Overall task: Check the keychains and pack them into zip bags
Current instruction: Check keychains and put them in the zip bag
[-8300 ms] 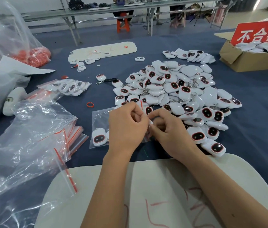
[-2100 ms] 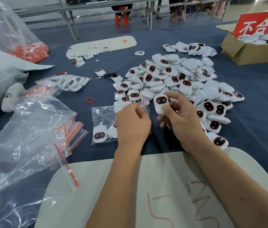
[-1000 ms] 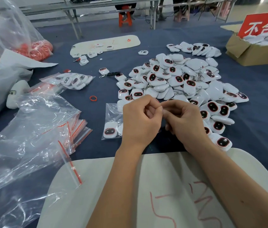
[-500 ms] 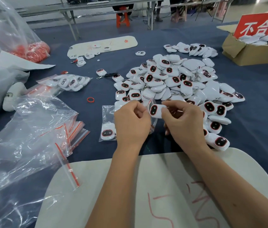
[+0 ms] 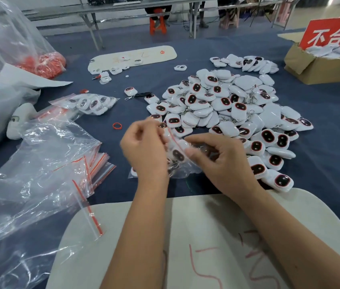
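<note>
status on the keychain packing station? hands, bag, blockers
Left hand pinches the zip bag at its red strip; right hand grips its other side. Keychain inside. Loose pile waits beyond. No blockers seen.

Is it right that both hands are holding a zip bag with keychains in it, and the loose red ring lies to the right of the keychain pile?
Not quite. In the head view the red ring lies left of the keychain pile. The left hand and right hand do hold the zip bag.
</note>
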The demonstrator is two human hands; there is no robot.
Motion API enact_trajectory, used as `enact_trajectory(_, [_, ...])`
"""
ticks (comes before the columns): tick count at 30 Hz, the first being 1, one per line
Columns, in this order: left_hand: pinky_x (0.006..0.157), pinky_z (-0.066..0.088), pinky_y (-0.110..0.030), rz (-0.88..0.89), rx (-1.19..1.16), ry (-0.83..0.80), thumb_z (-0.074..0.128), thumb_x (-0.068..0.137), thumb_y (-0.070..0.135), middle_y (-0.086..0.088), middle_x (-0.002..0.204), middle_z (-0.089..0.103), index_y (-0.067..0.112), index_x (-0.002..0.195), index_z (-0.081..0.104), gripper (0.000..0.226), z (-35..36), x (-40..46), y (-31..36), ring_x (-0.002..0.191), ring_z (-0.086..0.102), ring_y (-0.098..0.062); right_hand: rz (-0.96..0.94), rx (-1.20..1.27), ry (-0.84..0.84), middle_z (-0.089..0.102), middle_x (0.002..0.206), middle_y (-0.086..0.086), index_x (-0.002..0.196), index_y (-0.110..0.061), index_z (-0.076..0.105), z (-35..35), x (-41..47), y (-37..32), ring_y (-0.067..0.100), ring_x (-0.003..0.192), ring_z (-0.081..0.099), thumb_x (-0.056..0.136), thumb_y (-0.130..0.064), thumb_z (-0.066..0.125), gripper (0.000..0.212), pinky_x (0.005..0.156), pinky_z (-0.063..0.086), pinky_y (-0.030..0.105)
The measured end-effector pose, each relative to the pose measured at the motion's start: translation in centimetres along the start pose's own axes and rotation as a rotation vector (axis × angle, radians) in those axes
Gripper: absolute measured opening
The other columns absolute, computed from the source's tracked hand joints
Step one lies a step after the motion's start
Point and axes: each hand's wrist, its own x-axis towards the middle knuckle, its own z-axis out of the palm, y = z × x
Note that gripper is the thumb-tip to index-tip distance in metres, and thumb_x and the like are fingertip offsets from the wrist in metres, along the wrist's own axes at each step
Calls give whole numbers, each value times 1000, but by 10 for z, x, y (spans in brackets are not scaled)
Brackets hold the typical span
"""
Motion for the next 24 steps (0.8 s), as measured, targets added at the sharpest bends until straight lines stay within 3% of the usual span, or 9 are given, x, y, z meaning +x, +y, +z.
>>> enact_trajectory(2, [45,36,-25,-207,-167,162,56,92,2,-2,54,54,6,73,60,19,-8,11,1,43,47,-14,-28,-90,-77,68,90,-21,119,-16,76,2,-1,1,-7,73,61,84,-37,83,41,70,43,7])
enact_trajectory(4, [44,33,-22,-309,-270,224,53,93,2,2,51,52,8,73,58,21,-16,19,2,41,45,-11,23,-150,-139,66,91,-23,121,-20,73,2,0,5,-14,75,59,81,-36,88,46,72,41,4])
enact_trajectory(8, [41,34,-19,-348,-317,252,54,92,2,3,50,52,8,75,58,19,-22,25,5,41,45,-10,131,-182,-32,71,80,-16,101,-21,70,5,2,10,-7,69,61,87,-30,84,22,66,42,7])
enact_trajectory(12, [42,34,-20,-338,-242,254,52,92,2,4,49,53,9,74,58,21,-23,26,3,41,45,-10,109,-318,161,65,71,-15,83,-19,71,4,2,10,4,62,58,92,-24,77,12,65,46,27])
enact_trajectory(14, [43,34,-20,-317,-187,239,52,93,2,3,51,53,10,72,57,23,-23,25,3,42,46,-11,80,-372,189,62,77,-8,83,-17,74,3,2,10,16,75,57,92,-20,77,10,72,46,33])
enact_trajectory(16, [44,36,-21,-285,-133,228,52,93,3,3,52,54,11,71,57,24,-23,23,2,43,47,-11,15,-408,207,61,89,-1,88,-14,78,2,3,7,24,91,52,92,-17,79,4,80,39,28])
enact_trajectory(18, [45,36,-23,-234,-79,220,53,92,4,3,53,54,12,69,58,25,-22,22,2,44,47,-12,-107,-429,212,61,92,3,91,-11,79,1,4,5,26,93,49,92,-13,79,2,82,36,27])
enact_trajectory(21, [48,38,-25,-145,23,192,55,92,7,4,53,56,11,68,59,25,-20,20,-1,45,49,-14,-229,-329,45,65,89,1,95,-8,71,4,2,0,25,90,51,99,-6,66,6,80,44,35])
enact_trajectory(24, [53,43,-29,-65,129,145,56,93,10,4,54,57,10,70,62,23,-17,16,-5,46,53,-15,-177,-282,-122,66,91,1,103,-7,63,4,1,0,24,92,53,104,-6,55,8,80,46,43])
